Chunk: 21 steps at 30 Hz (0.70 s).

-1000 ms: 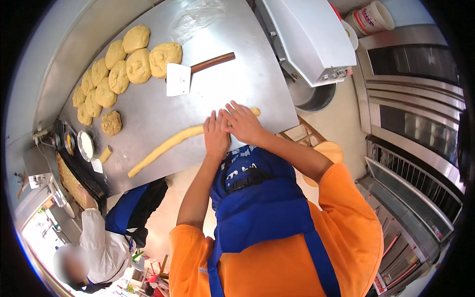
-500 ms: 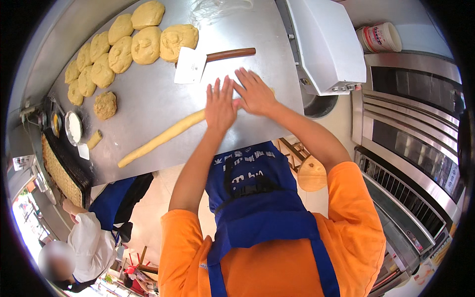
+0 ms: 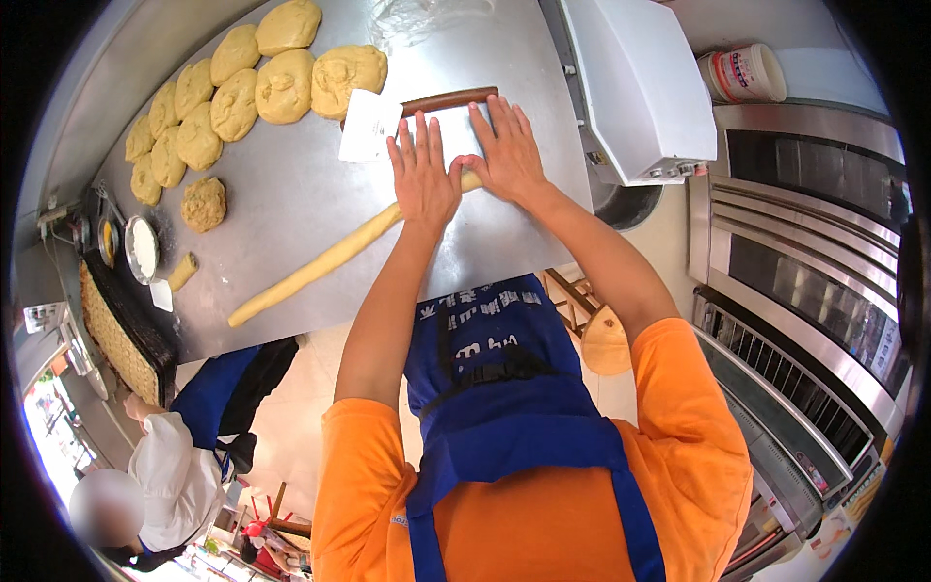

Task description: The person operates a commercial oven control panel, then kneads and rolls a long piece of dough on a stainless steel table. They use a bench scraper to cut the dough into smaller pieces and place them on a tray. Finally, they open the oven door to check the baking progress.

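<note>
A long rope of yellow dough (image 3: 325, 262) lies slantwise on the metal table (image 3: 301, 179), its thin end toward the near left. My left hand (image 3: 425, 177) rests flat on its right part, fingers spread and pointing away from me. Beside it my right hand (image 3: 508, 155) is also flat and open over the rope's far right end, with the thumbs nearly touching. The palms cover part of the dough. Just beyond my fingertips lie a brown rolling pin (image 3: 451, 100) and a white dough scraper (image 3: 369, 126), which overlaps the pin.
Several yellow dough pieces (image 3: 234, 105) sit at the far left, with a rougher lump (image 3: 204, 204) nearer. A bowl of white powder (image 3: 143, 249), a small dough piece (image 3: 182, 271) and a dark tray (image 3: 121, 330) are at the left edge. A white machine (image 3: 635, 92) stands right; a co-worker (image 3: 179, 475) is lower left.
Both hands have moved slightly away from me along the table, fingertips now reaching closer to the rolling pin. More of the dough rope shows beside the right thumb.
</note>
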Each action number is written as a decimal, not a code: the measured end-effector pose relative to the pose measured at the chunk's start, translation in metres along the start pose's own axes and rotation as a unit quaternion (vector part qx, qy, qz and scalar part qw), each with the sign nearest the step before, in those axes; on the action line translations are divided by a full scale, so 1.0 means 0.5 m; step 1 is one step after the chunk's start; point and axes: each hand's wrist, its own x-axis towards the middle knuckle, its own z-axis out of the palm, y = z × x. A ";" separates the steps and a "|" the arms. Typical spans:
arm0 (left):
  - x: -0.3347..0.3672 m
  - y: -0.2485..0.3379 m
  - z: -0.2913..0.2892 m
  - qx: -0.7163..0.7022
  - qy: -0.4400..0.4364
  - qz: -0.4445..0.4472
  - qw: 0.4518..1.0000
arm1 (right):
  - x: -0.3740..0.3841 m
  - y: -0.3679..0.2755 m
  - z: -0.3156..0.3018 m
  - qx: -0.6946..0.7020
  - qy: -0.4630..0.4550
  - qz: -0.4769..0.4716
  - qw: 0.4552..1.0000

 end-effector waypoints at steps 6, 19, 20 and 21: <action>-0.172 0.049 -0.010 -0.073 -0.140 0.091 0.983 | -0.205 -0.030 -0.033 0.096 -0.114 -0.065 0.987; 0.048 0.073 0.045 -0.037 -0.002 0.040 0.999 | -0.104 0.014 -0.028 -0.019 -0.031 0.060 0.998; 0.062 0.068 0.048 -0.052 0.022 0.039 0.998 | -0.080 0.031 -0.027 -0.011 -0.020 0.047 0.999; 0.048 0.070 0.044 -0.032 -0.002 0.033 0.999 | -0.071 0.036 -0.028 -0.004 -0.009 0.033 0.999</action>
